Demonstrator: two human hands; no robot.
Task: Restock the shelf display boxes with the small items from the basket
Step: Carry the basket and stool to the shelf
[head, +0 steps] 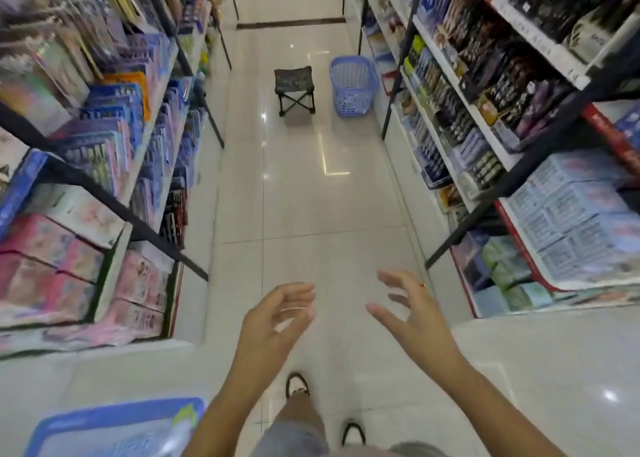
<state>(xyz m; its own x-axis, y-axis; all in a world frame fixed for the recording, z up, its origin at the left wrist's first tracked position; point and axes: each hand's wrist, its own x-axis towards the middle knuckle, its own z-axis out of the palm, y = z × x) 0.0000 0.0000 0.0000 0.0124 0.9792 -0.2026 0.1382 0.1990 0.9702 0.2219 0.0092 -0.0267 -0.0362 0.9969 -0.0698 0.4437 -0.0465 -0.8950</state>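
Left grip (273, 321) and right grip (419, 321) are both raised in front, palms facing in. Fingers are spread and loosely bent, and neither holds anything. They're apart from each other.

The basket (353, 86) is blue and perforated. It stands upright on the floor (311, 197) at the far end of the aisle, against the floor's right edge at the foot of the right shelf run (485, 117). It's well apart from both grips. Can't tell what's in it from here.

A folding stool (295, 89) sits just beside the basket on its left, with a gap between them.

My read is that this is the walk-up to the basket, with nothing picked yet.

Doing it well:
- Close the full distance before reaching.
- Pass right of the stool legs.
- Get low and look inside the basket before grabbing.
- Lift it by the rim, one grip on each side.
- Match each item to its display box before loading.

Counts:
- grips: 2
- basket down the aisle: 1
- stool: 1
- shelf runs: 2, with the left shelf run (114, 200) opposite
- shoes (297, 385): 2
- blue-rimmed tray (114, 425) at the near-left corner: 1
- display boxes: too many and too blurred to count
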